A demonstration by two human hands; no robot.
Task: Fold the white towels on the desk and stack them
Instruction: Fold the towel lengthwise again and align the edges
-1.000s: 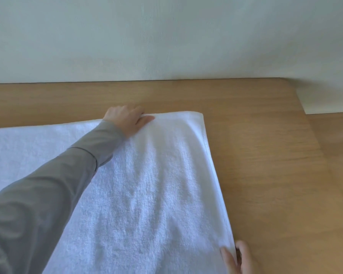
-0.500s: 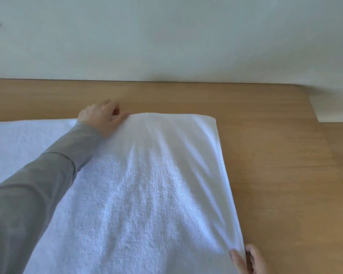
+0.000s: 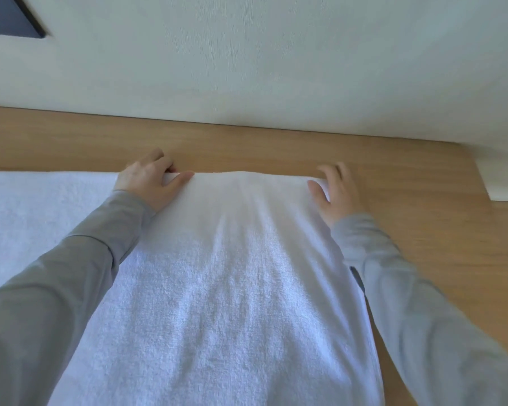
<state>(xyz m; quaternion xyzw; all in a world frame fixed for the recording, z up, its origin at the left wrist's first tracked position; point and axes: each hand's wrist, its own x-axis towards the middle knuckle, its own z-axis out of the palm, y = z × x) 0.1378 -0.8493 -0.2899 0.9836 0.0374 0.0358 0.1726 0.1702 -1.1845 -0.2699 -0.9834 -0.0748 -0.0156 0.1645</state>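
A white towel (image 3: 235, 288) lies spread on the wooden desk (image 3: 423, 230), reaching from the near edge of the view to close by the wall. More white towel (image 3: 41, 206) extends flat to the left under my left arm. My left hand (image 3: 150, 183) pinches the towel's far edge, thumb on top and fingers curled behind it. My right hand (image 3: 335, 191) is at the far right corner, thumb on top of the cloth and fingers reaching past the edge; the edge is slightly raised between the two hands.
A pale wall (image 3: 276, 60) rises right behind the desk. A dark framed panel (image 3: 9, 16) hangs at the upper left. The desk's right end (image 3: 481, 183) stops at a white ledge. Bare wood shows to the right of the towel.
My right hand has left the near right corner and moved up to the far right corner. My left hand stays on the far edge, and the view has tilted up.
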